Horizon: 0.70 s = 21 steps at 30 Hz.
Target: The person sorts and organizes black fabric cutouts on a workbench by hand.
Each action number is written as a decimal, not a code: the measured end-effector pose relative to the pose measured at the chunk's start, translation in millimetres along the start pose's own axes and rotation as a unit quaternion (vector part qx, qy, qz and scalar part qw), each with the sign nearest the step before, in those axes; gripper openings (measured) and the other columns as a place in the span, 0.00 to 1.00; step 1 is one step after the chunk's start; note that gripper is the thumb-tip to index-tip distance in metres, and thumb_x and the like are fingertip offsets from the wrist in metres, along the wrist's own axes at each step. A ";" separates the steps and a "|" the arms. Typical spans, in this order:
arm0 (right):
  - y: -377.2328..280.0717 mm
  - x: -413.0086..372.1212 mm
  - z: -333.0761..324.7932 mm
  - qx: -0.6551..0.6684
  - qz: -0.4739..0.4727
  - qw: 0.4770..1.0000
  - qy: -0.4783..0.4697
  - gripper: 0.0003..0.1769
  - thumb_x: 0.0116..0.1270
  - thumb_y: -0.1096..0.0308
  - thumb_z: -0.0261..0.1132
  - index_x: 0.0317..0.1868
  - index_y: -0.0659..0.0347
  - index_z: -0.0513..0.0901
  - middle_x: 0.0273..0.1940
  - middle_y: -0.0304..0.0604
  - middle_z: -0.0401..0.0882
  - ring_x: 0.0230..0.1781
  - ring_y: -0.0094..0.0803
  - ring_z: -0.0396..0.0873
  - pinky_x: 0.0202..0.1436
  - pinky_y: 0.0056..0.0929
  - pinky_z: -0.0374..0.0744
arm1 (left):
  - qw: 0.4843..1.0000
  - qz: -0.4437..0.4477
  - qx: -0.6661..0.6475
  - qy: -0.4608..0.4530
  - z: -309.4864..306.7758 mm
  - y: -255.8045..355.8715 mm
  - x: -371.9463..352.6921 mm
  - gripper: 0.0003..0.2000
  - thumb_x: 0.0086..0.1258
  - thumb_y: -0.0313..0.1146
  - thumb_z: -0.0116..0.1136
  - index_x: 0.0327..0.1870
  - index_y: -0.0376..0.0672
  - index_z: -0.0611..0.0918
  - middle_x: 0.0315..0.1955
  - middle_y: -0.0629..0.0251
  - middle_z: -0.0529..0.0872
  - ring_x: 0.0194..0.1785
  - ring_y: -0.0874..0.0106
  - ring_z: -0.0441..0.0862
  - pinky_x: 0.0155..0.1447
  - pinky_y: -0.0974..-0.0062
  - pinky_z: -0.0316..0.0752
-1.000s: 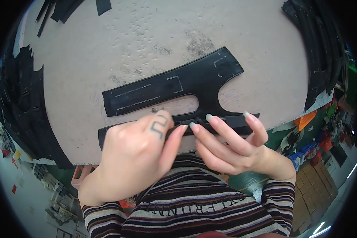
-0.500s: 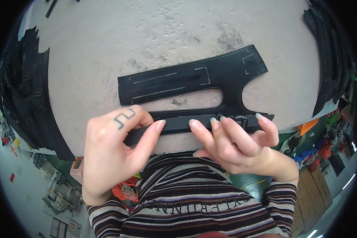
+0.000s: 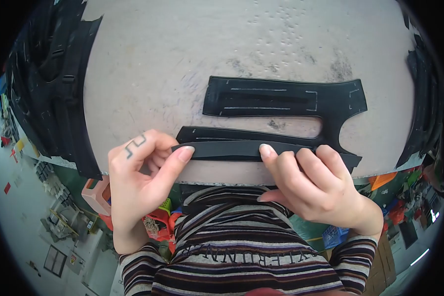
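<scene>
A black strip [image 3: 226, 150] lies along the near lower arm of a flat black cut panel [image 3: 261, 96], which has pale marking lines and a long slot. My left hand [image 3: 145, 167] pinches the strip's left end between thumb and forefinger. Further right, my right hand [image 3: 315, 180] has its fingers curled over the strip, a fingertip pressing on its face. The strip's right part is mostly hidden behind that hand.
Stacks of black strapped pieces lie on the table [image 3: 172, 44] at the left [image 3: 64, 84] and right [image 3: 422, 98]. The table's front edge runs just below my hands. Beneath it at the left are a pink stool [image 3: 96, 190] and a red basket [image 3: 160, 224].
The panel appears further right and more level in the view. My left hand now holds the strip's very end, and my right fingers have curled in more tightly.
</scene>
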State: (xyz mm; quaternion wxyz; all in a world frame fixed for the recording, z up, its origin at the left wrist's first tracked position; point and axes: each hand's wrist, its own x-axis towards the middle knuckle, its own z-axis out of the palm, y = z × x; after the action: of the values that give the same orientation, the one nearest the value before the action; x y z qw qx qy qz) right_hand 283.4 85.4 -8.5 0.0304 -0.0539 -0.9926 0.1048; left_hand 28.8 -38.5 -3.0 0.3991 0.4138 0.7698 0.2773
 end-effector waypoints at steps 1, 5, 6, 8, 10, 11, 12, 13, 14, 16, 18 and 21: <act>1.2 1.6 -1.1 0.002 -0.002 1.000 -0.011 0.30 0.71 0.53 0.65 0.65 0.68 0.84 0.42 0.38 0.72 0.40 0.28 0.72 0.41 0.27 0.74 | 1.000 -0.001 0.006 -0.003 -0.6 0.0 1.2 0.08 0.69 0.24 0.70 0.29 0.34 0.82 0.19 0.75 0.80 0.21 0.87 0.72 0.26 0.87 0.61; -3.6 14.2 -0.3 -0.006 0.006 0.999 -0.050 0.35 0.70 0.49 0.64 0.70 0.63 0.80 0.38 0.36 0.69 0.38 0.29 0.70 0.42 0.28 0.73 | 1.000 0.001 0.026 0.002 2.5 7.2 7.3 0.11 0.67 0.24 0.72 0.26 0.35 0.81 0.18 0.76 0.79 0.20 0.87 0.71 0.26 0.87 0.61; -7.2 19.8 -0.5 -0.007 0.020 0.998 -0.064 0.36 0.69 0.46 0.64 0.73 0.56 0.79 0.36 0.35 0.66 0.36 0.29 0.69 0.42 0.29 0.71 | 0.999 0.001 0.031 0.006 2.6 8.9 7.8 0.12 0.66 0.24 0.73 0.24 0.35 0.80 0.18 0.76 0.78 0.20 0.87 0.70 0.26 0.87 0.61; -15.0 31.3 -1.2 -0.008 0.050 0.994 -0.094 0.40 0.65 0.41 0.64 0.77 0.41 0.76 0.31 0.33 0.61 0.32 0.29 0.66 0.41 0.31 0.69 | 0.990 0.015 0.137 -0.003 -4.7 10.9 5.5 0.11 0.64 0.25 0.76 0.29 0.36 0.80 0.21 0.73 0.80 0.22 0.85 0.72 0.27 0.87 0.63; -17.2 37.2 2.9 -0.065 0.045 0.993 -0.092 0.40 0.64 0.41 0.64 0.78 0.33 0.74 0.29 0.33 0.56 0.30 0.29 0.63 0.40 0.32 0.68 | 0.973 0.099 0.205 0.043 -9.7 3.9 -3.8 0.13 0.62 0.29 0.78 0.36 0.39 0.81 0.28 0.71 0.84 0.26 0.79 0.76 0.32 0.82 0.67; -19.4 39.5 4.1 -0.076 0.055 0.991 -0.092 0.40 0.64 0.41 0.64 0.78 0.29 0.73 0.28 0.33 0.56 0.29 0.29 0.63 0.41 0.34 0.67 | 0.956 0.177 0.217 0.092 -7.2 -9.5 -14.4 0.15 0.61 0.33 0.79 0.41 0.42 0.81 0.33 0.70 0.87 0.30 0.75 0.78 0.35 0.78 0.70; -21.5 41.9 5.4 -0.086 0.064 0.990 -0.092 0.40 0.63 0.41 0.65 0.78 0.26 0.73 0.28 0.32 0.56 0.29 0.29 0.62 0.41 0.35 0.67 | 0.930 0.255 0.227 0.138 -5.1 -20.5 -25.6 0.18 0.61 0.37 0.80 0.46 0.44 0.81 0.39 0.69 0.90 0.33 0.71 0.81 0.39 0.74 0.73; -23.5 44.3 6.9 -0.096 0.073 0.989 -0.092 0.40 0.63 0.41 0.65 0.78 0.23 0.73 0.28 0.32 0.56 0.28 0.28 0.62 0.41 0.36 0.67 | 0.914 0.276 0.293 0.060 -4.8 -25.2 -40.7 0.21 0.67 0.46 0.74 0.52 0.50 0.78 0.56 0.66 0.90 0.54 0.62 0.83 0.60 0.62 0.69; -23.8 45.2 7.0 -0.079 0.081 0.990 -0.087 0.40 0.63 0.41 0.66 0.78 0.23 0.73 0.28 0.32 0.56 0.28 0.28 0.62 0.41 0.36 0.66 | 0.912 0.252 0.320 0.045 4.3 -27.4 -47.8 0.18 0.70 0.49 0.69 0.51 0.50 0.78 0.60 0.66 0.89 0.62 0.61 0.81 0.66 0.59 0.63; -22.3 44.3 7.3 -0.053 0.082 0.992 -0.080 0.40 0.62 0.41 0.66 0.78 0.25 0.74 0.28 0.31 0.57 0.29 0.28 0.63 0.42 0.37 0.65 | 0.900 0.244 0.358 0.041 13.2 -34.7 -49.7 0.14 0.76 0.49 0.61 0.49 0.51 0.78 0.62 0.69 0.89 0.74 0.60 0.76 0.77 0.52 0.48; -16.8 38.0 7.2 -0.036 0.074 0.994 -0.071 0.40 0.62 0.41 0.66 0.77 0.28 0.74 0.28 0.31 0.57 0.29 0.28 0.64 0.42 0.38 0.65 | 0.910 0.242 0.336 0.027 3.3 -31.8 -43.6 0.12 0.76 0.47 0.60 0.49 0.51 0.78 0.60 0.70 0.90 0.73 0.60 0.76 0.78 0.53 0.47; -6.9 9.0 -11.1 -0.012 0.094 0.994 -0.063 0.34 0.66 0.43 0.65 0.72 0.42 0.82 0.30 0.31 0.59 0.32 0.28 0.64 0.47 0.40 0.61 | 0.899 0.269 0.341 0.049 2.1 -34.2 -39.8 0.10 0.79 0.46 0.55 0.51 0.52 0.79 0.57 0.70 0.92 0.70 0.60 0.78 0.81 0.52 0.43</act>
State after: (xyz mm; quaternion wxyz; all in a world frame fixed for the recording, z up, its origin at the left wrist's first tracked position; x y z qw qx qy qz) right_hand 274.5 82.0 4.2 -0.0427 -0.1405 -0.9843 0.0982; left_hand 29.9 -89.7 -14.6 0.1056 0.7021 0.6948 0.1144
